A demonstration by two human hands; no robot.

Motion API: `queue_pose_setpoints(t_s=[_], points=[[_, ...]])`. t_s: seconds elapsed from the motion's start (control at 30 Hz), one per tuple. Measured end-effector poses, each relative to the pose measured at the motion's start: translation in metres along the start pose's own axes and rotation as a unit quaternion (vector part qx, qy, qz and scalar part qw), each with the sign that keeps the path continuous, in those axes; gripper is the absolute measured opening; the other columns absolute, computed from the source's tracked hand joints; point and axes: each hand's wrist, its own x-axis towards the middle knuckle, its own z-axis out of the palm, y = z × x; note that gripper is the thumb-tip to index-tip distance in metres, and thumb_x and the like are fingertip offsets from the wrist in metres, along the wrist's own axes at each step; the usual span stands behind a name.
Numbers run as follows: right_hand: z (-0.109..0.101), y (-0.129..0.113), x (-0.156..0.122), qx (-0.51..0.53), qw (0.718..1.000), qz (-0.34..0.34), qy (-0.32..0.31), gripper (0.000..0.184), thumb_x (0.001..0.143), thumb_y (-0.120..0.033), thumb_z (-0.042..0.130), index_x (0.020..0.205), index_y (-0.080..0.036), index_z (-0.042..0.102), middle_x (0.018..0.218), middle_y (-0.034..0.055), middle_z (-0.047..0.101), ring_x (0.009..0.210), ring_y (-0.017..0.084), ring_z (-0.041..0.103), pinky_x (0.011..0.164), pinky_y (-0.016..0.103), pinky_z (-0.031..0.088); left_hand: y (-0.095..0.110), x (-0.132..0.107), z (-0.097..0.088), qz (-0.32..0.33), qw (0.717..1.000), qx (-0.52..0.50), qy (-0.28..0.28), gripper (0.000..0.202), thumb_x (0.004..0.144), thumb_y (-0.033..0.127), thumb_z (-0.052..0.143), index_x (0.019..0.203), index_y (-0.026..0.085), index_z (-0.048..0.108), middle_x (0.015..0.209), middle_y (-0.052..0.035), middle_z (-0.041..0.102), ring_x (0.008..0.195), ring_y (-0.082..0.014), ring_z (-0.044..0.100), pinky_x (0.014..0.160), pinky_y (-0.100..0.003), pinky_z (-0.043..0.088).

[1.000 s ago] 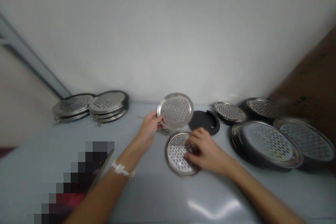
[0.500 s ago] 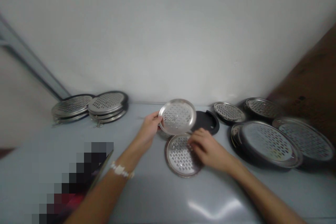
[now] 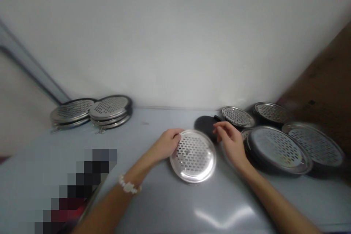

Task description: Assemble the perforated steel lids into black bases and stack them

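Observation:
A round perforated steel plate (image 3: 193, 156) lies flat on the grey table (image 3: 164, 204), stacked on another like it. My left hand (image 3: 167, 143) rests its curled fingers on the plate's left rim. Just right of the plate my right hand (image 3: 229, 141) hovers above the table with fingers loosely spread and nothing in them. A black round disc (image 3: 205, 124) lies behind the plate, between my hands.
Two stacks of perforated steel plates (image 3: 91, 111) stand at the back left by the wall. More such plates, some in dark rims (image 3: 276, 148), crowd the right side. A brown surface (image 3: 326, 91) rises at the far right. A pixelated patch (image 3: 82, 182) covers the lower left.
My left hand has lowered the plate it held tilted in the air onto the plate lying on the table. My right hand has come off that lower plate and moved right.

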Motion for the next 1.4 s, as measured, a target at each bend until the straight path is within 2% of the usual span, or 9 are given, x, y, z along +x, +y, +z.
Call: queue_pose_setpoints(t_s=[0.23,0.43,0.57,0.7,0.87,1.0,1.1,1.2,1.4], points=[[0.005,-0.002,-0.005,-0.058,0.998,-0.006,-0.020,0.024,0.089,-0.040,0.056,0.093,-0.019,0.067,0.076,0.0019,0.066,0.064,0.017,0.057,0.061,0.029,0.043,-0.001,-0.003,0.011,0.028,0.998,0.058,0.003,0.038,0.089,0.025,0.047,0.110,0.019,0.078,0.103,-0.0075,0.079,0.102,-0.0262,0.069,0.095,-0.037,0.051],[0.003,-0.013,-0.005,-0.067,0.997,-0.005,-0.036,0.034,0.086,-0.050,0.063,0.099,-0.019,0.066,0.084,0.0035,0.068,0.067,0.017,0.058,0.059,0.027,0.044,0.004,0.004,0.006,0.043,0.980,-0.080,0.175,0.034,0.087,0.030,0.056,0.111,0.015,0.076,0.103,-0.0086,0.078,0.100,-0.0260,0.069,0.094,-0.038,0.052],[0.001,-0.018,-0.002,0.048,0.984,0.091,-0.146,0.049,0.086,-0.069,0.059,0.075,-0.021,0.057,0.049,-0.0045,0.053,0.040,0.011,0.042,0.041,0.022,0.029,0.013,0.002,0.004,0.082,0.949,-0.208,0.223,0.041,0.087,0.041,0.066,0.118,0.016,0.073,0.107,-0.0087,0.077,0.100,-0.0241,0.069,0.092,-0.035,0.052],[0.003,-0.015,0.000,0.211,0.941,0.171,-0.201,0.062,0.079,-0.082,0.057,0.081,-0.019,0.062,0.057,0.0022,0.066,0.048,0.016,0.060,0.047,0.025,0.045,0.020,-0.006,-0.001,0.115,0.939,-0.270,0.179,0.044,0.085,0.049,0.072,0.117,0.018,0.074,0.113,-0.0104,0.075,0.105,-0.0255,0.068,0.097,-0.038,0.050],[0.002,-0.012,0.004,0.276,0.933,0.170,-0.157,0.053,0.081,-0.070,0.066,0.078,-0.017,0.070,0.072,0.0056,0.072,0.061,0.016,0.065,0.060,0.028,0.051,0.024,-0.013,-0.012,0.184,0.963,-0.195,-0.015,0.083,0.071,0.081,0.066,0.130,0.022,0.068,0.141,-0.0145,0.060,0.130,-0.0370,0.054,0.116,-0.052,0.034],[-0.004,-0.009,0.007,0.173,0.963,0.146,-0.143,0.025,0.074,-0.038,0.075,0.088,-0.018,0.074,0.092,0.0057,0.076,0.080,0.020,0.067,0.073,0.031,0.052,0.026,-0.016,-0.011,0.140,0.982,-0.057,-0.117,0.109,0.062,0.069,0.083,0.153,0.026,0.041,0.157,-0.0155,0.041,0.140,-0.0409,0.043,0.118,-0.056,0.031],[-0.006,-0.006,0.006,0.047,0.980,0.100,-0.165,0.035,0.073,-0.026,0.062,0.107,-0.020,0.070,0.102,0.0049,0.075,0.090,0.023,0.068,0.083,0.038,0.052,0.027,-0.022,-0.004,0.125,0.981,0.087,-0.121,0.125,0.057,0.056,0.091,0.160,0.028,0.025,0.165,-0.0152,0.025,0.150,-0.0398,0.027,0.122,-0.055,0.024],[-0.004,-0.008,-0.001,-0.058,0.984,-0.009,-0.170,0.033,0.081,-0.023,0.055,0.112,-0.021,0.066,0.115,0.0063,0.072,0.108,0.025,0.064,0.101,0.043,0.046,0.029,-0.030,0.001,0.115,0.965,0.190,-0.138,0.134,0.054,0.054,0.091,0.161,0.032,0.015,0.168,-0.0143,0.013,0.154,-0.0410,0.013,0.123,-0.059,0.020],[0.010,-0.015,-0.023,-0.173,0.941,-0.128,-0.260,0.028,0.096,-0.027,0.052,0.124,-0.020,0.055,0.121,0.0103,0.062,0.114,0.024,0.057,0.103,0.041,0.044,0.033,-0.042,-0.003,0.092,0.938,0.297,-0.154,0.139,0.049,0.044,0.093,0.161,0.034,0.012,0.163,-0.0147,0.027,0.150,-0.0411,0.024,0.119,-0.057,0.027]])
